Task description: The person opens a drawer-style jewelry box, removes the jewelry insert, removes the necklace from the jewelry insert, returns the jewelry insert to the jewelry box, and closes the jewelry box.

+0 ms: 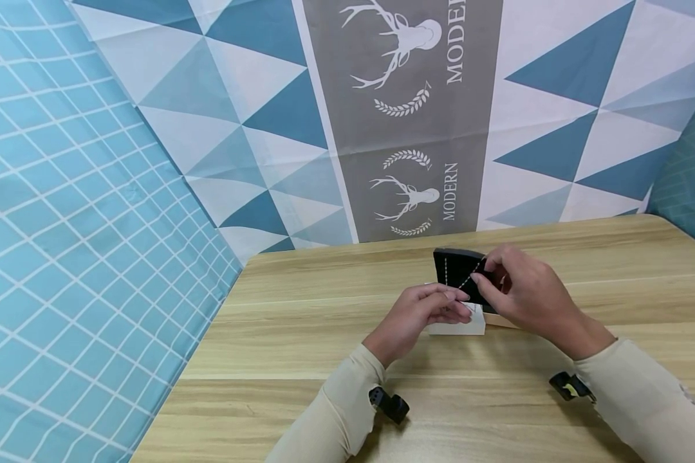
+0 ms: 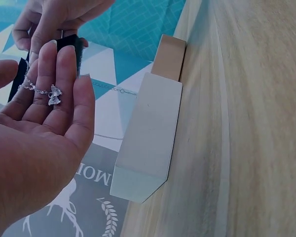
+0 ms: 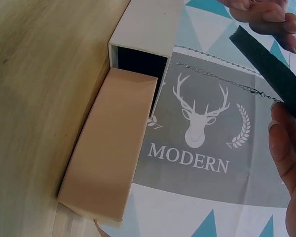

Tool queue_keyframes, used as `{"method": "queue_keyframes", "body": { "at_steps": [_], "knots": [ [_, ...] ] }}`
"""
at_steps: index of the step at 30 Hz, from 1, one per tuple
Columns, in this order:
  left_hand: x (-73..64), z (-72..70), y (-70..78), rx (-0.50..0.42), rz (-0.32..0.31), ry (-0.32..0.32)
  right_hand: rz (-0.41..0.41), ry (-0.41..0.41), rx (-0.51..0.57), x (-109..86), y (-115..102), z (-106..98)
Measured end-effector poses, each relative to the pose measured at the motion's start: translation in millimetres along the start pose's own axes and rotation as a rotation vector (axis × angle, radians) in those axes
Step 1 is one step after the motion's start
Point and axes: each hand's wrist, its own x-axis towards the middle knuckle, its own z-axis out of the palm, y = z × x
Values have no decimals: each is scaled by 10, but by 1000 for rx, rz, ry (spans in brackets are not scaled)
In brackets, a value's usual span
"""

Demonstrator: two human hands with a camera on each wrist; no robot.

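In the head view my right hand (image 1: 529, 292) grips a black necklace pad (image 1: 456, 262), thumb and forefinger at its right edge. A thin silver necklace chain (image 3: 214, 79) runs over the pad's front, and part of it hangs behind. My left hand (image 1: 419, 314) lies palm up just left of the pad, its fingers loosely extended. Across those fingers rests a small silver bow-shaped pendant (image 2: 55, 95) on its chain. Below both hands stands a white box sleeve (image 2: 147, 126) with a pinkish-tan drawer (image 3: 108, 148) pulled partly out.
The wood-grain table (image 1: 301, 360) carries the box near its back edge. Behind it hangs a patterned cloth (image 1: 405, 128) with deer heads and triangles. A blue grid cloth (image 1: 64, 225) covers the left side. Small black wrist cameras (image 1: 389, 405) sit on both sleeves.
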Motion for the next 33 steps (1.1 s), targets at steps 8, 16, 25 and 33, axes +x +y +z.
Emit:
{"method": "queue_keyframes", "body": {
  "at_steps": [8,16,25,33],
  "knots": [
    [-3,5,12,-16,-16,14,-24,-17,4,-4,9,25],
    [-6,9,24,-32,-19,23,-37,-36,14,-12,1,45],
    [1,-7,10,-89,-19,17,-43,-57,17,-17,-15,50],
    [9,-15,15,-100,-29,12,-73,-70,40,-21,-20,59]
  ]
}}
